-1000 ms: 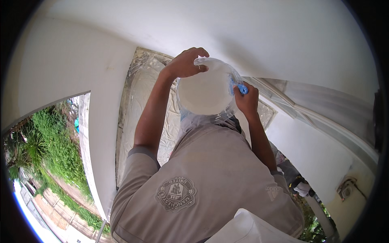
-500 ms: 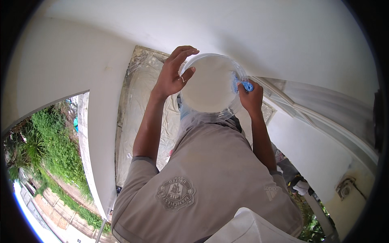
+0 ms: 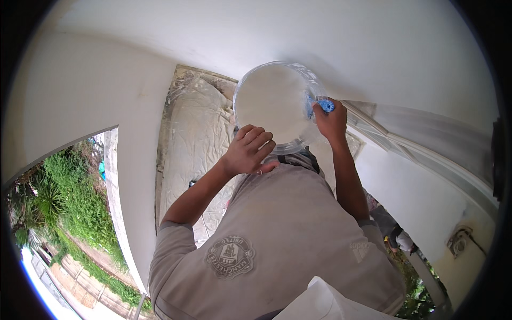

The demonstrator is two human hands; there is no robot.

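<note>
One blue tool (image 3: 326,106) in right grip (image 3: 333,124), at bucket rim (image 3: 292,146).

Well below and left of my left hand (image 3: 248,151), I see a creased, beige plastic sheet (image 3: 186,117) spread out. Much farther out on that side are a bright green, grassy bank (image 3: 80,186), a dark green, fan-leaved palm (image 3: 45,198) and a small teal object (image 3: 102,169) beside a pale, weathered ledge (image 3: 111,186). Right of my right hand (image 3: 333,121), a long, white window frame (image 3: 421,158) slants away from me; past it, nearer my body, sits a round, grey-beige fixture (image 3: 459,245).
</note>
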